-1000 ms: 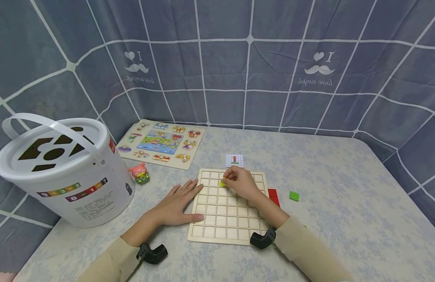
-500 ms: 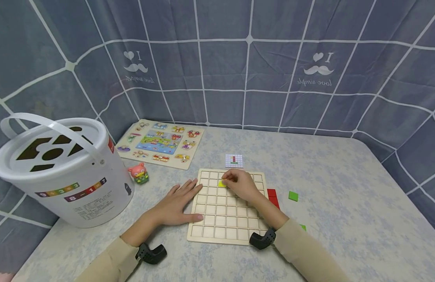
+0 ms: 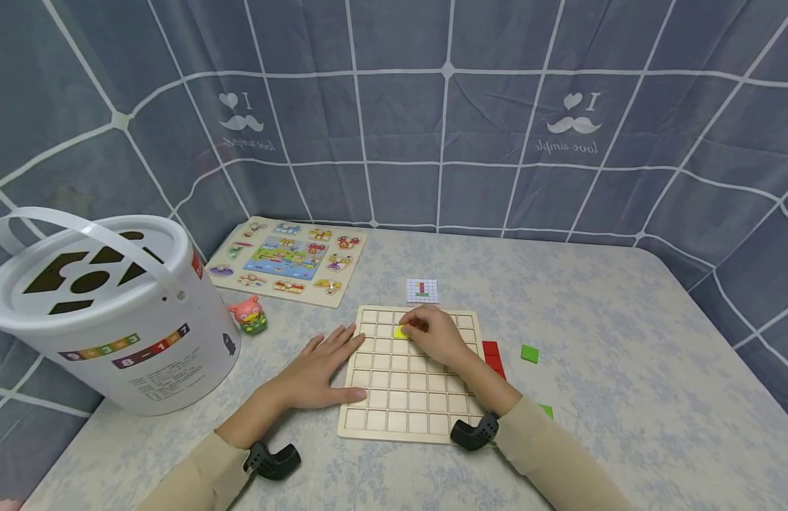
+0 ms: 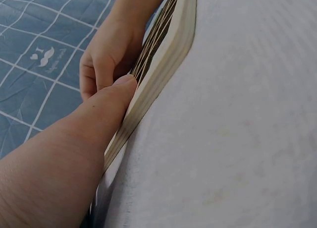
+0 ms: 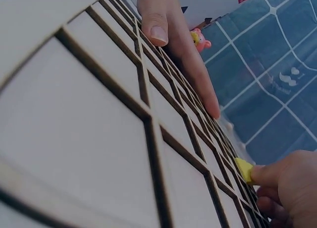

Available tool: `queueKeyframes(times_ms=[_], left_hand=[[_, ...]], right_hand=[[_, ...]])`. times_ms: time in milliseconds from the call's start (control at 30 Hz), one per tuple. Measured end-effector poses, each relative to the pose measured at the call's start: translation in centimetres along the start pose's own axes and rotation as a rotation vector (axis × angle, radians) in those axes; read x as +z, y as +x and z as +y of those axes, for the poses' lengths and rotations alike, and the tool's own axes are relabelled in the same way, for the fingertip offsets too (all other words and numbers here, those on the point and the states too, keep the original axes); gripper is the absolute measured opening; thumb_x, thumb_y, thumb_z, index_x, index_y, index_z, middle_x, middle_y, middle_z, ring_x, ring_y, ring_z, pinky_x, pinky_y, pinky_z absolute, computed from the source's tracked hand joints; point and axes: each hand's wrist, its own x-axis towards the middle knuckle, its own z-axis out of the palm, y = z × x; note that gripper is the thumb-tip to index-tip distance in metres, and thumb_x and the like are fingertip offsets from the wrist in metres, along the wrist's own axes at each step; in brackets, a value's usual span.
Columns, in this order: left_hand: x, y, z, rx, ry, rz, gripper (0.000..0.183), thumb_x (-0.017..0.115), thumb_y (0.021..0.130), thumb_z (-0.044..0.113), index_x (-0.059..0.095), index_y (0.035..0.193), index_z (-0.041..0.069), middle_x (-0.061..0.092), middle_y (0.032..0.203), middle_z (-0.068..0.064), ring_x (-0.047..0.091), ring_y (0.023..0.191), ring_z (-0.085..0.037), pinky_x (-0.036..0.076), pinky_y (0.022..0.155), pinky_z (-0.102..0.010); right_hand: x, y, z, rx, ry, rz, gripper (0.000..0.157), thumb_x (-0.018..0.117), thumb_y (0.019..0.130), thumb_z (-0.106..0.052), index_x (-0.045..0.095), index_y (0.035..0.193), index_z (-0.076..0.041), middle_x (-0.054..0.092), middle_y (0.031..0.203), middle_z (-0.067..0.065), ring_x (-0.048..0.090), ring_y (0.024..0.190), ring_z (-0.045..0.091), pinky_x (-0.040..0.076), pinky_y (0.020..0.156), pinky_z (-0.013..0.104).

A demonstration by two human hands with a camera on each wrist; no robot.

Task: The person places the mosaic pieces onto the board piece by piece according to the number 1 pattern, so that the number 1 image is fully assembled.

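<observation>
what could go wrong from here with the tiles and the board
The yellow tile at the right hand's fingertips might settle crooked rather than flat in the wooden grid board. The right sleeve partly covers a green tile in the head view and could nudge it. If the left hand lifts off the board's edge, the board may shift.

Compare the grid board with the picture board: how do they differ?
The grid board is plain wood divided into squares; the picture board carries colourful pictures. The grid board lies nearer in the head view; the picture board, farther back. Both lie flat on the table.
</observation>
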Motion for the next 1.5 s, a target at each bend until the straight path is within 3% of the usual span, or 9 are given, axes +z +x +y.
queueKeyframes(times_ms=[600,1167,1500], left_hand=[[-0.17,-0.03,0.17,0.002,-0.009,0.005,0.094,0.061,0.086,0.062,0.025,0.156,0.011,0.015,0.161,-0.012,0.010,0.148,-0.031,0.008,0.113,-0.058],[-0.13,0.00,0.10,-0.008,-0.011,0.003,0.094,0.061,0.086,0.063,0.024,0.156,0.012,0.014,0.162,-0.011,0.009,0.148,-0.030,0.008,0.114,-0.058],[-0.02,-0.09,0.06,-0.001,0.002,0.010,0.094,0.060,0.086,0.063,0.025,0.156,0.012,0.015,0.162,-0.010,0.010,0.148,-0.030,0.008,0.114,-0.058]], right_hand=[[0.17,-0.15,0.37,-0.042,-0.082,0.006,0.010,0.069,0.092,-0.012,0.076,0.099,-0.011,0.057,0.089,-0.004,0.053,0.077,0.012,0.046,0.070,0.031],[0.07,-0.31,0.34,-0.050,-0.033,0.009,0.013,0.067,0.093,-0.012,0.075,0.103,-0.009,0.059,0.092,-0.004,0.054,0.080,0.012,0.047,0.072,0.031],[-0.59,-0.18,0.26,-0.016,0.017,-0.042,0.013,0.064,0.095,-0.014,0.073,0.103,-0.008,0.062,0.096,-0.002,0.055,0.082,0.014,0.047,0.072,0.031]])
